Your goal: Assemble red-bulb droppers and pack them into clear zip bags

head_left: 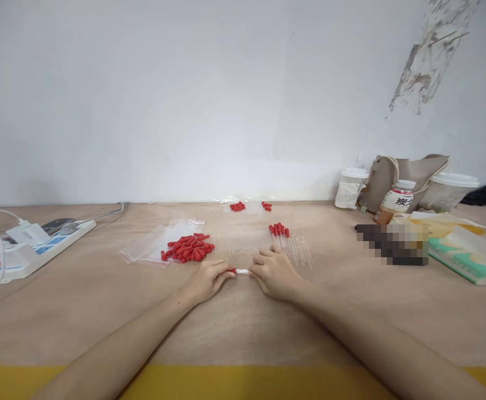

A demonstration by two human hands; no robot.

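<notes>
Head view: gripping a red bulb (232, 270) with the left hand (209, 278) and pinching the clear tube (244, 271) toward its other end with the right hand (276, 273); both closed, close together, low over the near part of the surface (243, 328); bulb and tube lined up end to end and lying crosswise, roughly level; impossible to tell how firmly seated (joint mostly hidden by the fingers).

Seemingly at an early stage, judging by the layout; done so far, only about five bulb-topped tubes (279, 230), grouped just beyond the right hand; left to pair, a long row of bare tubes (245, 242) side by side beyond both hands, plus a big heap of loose bulbs (190, 248) by its left end; farther back, near the wall (243, 100), clear plastic packaging (251, 206) with two more small clusters of red bulbs, apparently unused; beside the heap, flat clear bags (143, 247).
</notes>
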